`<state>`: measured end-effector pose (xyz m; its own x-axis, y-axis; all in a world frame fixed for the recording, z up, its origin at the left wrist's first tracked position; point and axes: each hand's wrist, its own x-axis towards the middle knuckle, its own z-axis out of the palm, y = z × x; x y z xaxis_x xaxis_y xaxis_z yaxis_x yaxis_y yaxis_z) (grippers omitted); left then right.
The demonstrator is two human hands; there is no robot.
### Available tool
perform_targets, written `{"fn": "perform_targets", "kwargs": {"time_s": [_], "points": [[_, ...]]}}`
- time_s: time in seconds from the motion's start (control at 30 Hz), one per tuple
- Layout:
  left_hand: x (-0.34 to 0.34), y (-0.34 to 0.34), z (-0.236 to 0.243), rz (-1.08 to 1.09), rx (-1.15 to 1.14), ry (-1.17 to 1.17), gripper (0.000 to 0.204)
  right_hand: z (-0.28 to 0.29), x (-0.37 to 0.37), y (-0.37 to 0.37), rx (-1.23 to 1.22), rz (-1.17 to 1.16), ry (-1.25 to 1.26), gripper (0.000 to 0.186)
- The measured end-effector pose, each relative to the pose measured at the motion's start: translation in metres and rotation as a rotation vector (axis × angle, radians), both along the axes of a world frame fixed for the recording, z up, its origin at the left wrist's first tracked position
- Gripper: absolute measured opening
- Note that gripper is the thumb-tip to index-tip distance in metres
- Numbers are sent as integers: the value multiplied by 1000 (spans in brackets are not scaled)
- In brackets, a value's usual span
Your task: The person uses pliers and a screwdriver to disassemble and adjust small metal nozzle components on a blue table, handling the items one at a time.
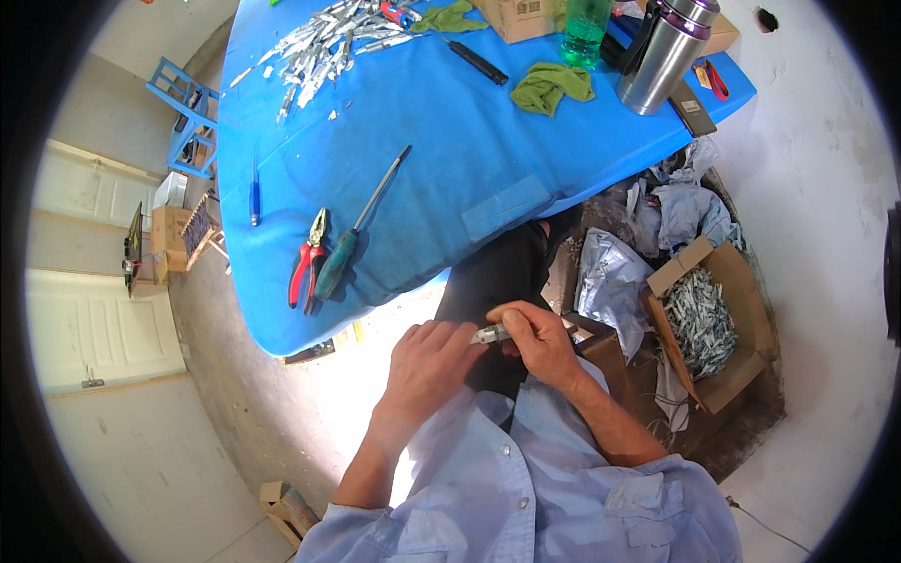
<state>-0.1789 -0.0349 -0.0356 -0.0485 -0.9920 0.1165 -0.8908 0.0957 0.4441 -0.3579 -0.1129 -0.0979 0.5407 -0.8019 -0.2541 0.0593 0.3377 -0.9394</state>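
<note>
- My left hand (432, 361) grasps one end of a small metal piece (490, 334); the back of the hand faces up and hides most of the grip.
- My right hand (537, 340) pinches the other end, thumb along the top, fingers curled underneath.
- That piece sits between my two hands, over my lap, off the bench (488, 141) and just short of its near edge.
- On the bench's blue cover, closest to me, lie red-handled pliers (308, 258), with a green-handled screwdriver (349, 246) right beside them.
- A thin blue screwdriver (254, 197) lies further left, apart from those two.
- Toward the far side I have a loose heap of silvery pieces (324, 47).
- Far right, a steel flask (663, 61) stands near a crumpled green cloth (552, 88).
- Below the bench, to my right, an open cardboard box (732, 385) holds many more metal strips (699, 324).
</note>
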Motion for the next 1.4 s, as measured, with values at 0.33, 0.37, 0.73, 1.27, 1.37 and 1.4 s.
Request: {"fn": "perform_targets", "kwargs": {"time_s": [0.33, 0.37, 0.73, 1.27, 1.37, 1.4], "points": [[13, 8, -3, 6, -19, -74, 23, 17, -2, -20, -822, 325, 240, 34], [13, 10, -4, 12, -5, -92, 23, 17, 0, -21, -865, 347, 259, 34], [26, 15, -6, 49, 156, -63, 21, -8, 14, -14, -1008, 308, 270, 25], [19, 23, -12, 129, 197, -19, 24, -14, 11, -11, -965, 344, 263, 25], [19, 22, -4, 68, 75, -27, 32, -5, 10, -9, -829, 348, 204, 24], [20, 22, -3, 36, 41, -52, 33, -3, 9, -8, -772, 340, 178, 24]]}}
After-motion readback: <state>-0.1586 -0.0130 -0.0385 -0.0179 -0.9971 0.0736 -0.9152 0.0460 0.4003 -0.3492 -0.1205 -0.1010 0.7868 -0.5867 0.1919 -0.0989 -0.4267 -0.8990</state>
